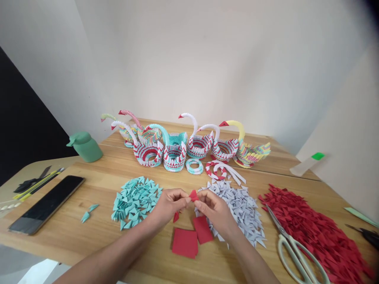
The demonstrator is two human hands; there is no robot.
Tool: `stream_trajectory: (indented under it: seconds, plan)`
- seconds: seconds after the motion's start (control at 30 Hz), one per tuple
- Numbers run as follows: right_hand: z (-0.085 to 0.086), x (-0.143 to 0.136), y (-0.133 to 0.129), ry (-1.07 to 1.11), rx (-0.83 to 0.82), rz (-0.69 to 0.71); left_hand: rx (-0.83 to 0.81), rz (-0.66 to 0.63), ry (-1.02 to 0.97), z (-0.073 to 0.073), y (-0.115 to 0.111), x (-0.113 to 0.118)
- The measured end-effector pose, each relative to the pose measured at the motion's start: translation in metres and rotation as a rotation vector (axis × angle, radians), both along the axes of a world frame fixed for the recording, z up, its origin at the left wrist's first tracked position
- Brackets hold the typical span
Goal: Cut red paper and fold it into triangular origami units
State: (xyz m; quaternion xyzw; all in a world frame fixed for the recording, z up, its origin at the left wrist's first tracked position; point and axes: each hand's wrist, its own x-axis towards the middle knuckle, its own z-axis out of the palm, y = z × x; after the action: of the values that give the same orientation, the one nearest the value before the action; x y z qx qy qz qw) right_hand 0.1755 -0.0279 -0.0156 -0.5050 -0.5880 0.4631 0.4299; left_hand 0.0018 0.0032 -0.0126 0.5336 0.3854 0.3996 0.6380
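Observation:
Both hands meet over the middle of the wooden table. My left hand (174,200) pinches the left side of a small folded red paper piece (193,195), and my right hand (211,207) pinches its right side. Just below them lie a stack of red paper rectangles (184,242) and a second red stack (203,229), touching or nearly so. A folded red piece (176,217) rests beside my left hand. The pile of teal folded pieces (136,201) is to the left; a pile of pale lilac pieces (241,209) lies partly behind my right hand.
A large red pile (314,232) and open-bladed scissors (288,238) are at the right. Several paper swans (174,156) and paper rings (194,166) line the back. A phone (47,203), pens (38,183) and a green container (86,148) stand or lie left; a green-capped tube (306,163) is back right.

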Motion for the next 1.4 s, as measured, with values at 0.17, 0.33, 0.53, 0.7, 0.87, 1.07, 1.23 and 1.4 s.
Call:
stream_trajectory:
  seconds: [0.17, 0.33, 0.53, 0.7, 0.87, 1.07, 1.23, 1.4]
  plan:
    - [0.001, -0.003, -0.002, -0.067, 0.02, -0.015, 0.065, -0.057, 0.064, -0.001, -0.004, 0.004]
    - [-0.001, -0.002, -0.004, -0.118, 0.014, -0.004, 0.09, -0.103, 0.084, -0.003, -0.008, 0.006]
    - [0.001, -0.001, -0.004, -0.082, 0.034, -0.015, 0.078, -0.14, 0.039, -0.006, -0.009, 0.008]
    - [0.003, 0.003, -0.002, 0.068, 0.028, -0.084, 0.08, -0.101, 0.046, -0.002, -0.008, 0.005]
    - [0.001, 0.003, -0.001, 0.106, 0.004, 0.002, 0.049, 0.023, 0.024, -0.002, -0.002, 0.002]
    - [-0.004, 0.003, -0.002, -0.171, 0.276, -0.138, -0.01, -0.023, -0.031, -0.003, 0.001, 0.002]
    - [-0.005, 0.005, -0.003, -0.36, 0.664, -0.099, -0.15, -0.137, -0.084, -0.002, 0.002, -0.002]
    - [-0.003, 0.002, -0.005, -0.327, 0.532, -0.075, -0.16, -0.113, -0.094, -0.002, 0.002, -0.003]
